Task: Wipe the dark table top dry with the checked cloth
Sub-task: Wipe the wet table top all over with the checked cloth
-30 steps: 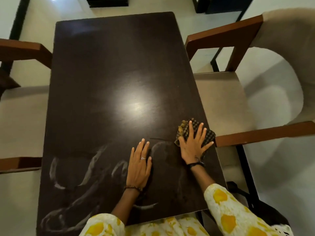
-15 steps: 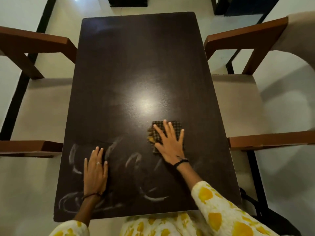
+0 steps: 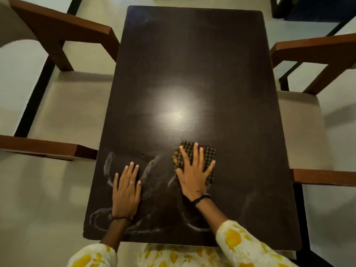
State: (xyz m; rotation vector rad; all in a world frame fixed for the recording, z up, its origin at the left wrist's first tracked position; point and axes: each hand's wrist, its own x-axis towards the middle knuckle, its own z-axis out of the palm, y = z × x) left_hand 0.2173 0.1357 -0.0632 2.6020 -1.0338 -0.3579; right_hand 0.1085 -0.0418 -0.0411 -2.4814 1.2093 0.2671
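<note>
The dark rectangular table top (image 3: 192,64) fills the middle of the head view, with a bright lamp glare at its centre. Pale wet streaks (image 3: 150,168) curl across its near part. The folded checked cloth (image 3: 207,153) lies flat on the near half of the table. My right hand (image 3: 194,174) presses it down with the fingers spread and straight. My left hand (image 3: 126,187) rests flat on the table to the left of the cloth, over the wet streaks, holding nothing.
A chair with brown wooden armrests (image 3: 63,33) and a pale seat stands close along the table's left side. A matching chair (image 3: 316,49) stands along the right side. Pale floor with dark lines surrounds them.
My right hand slid the cloth from the table's right edge leftward to near the middle. My left hand shifted left along the near part over the streaks.
</note>
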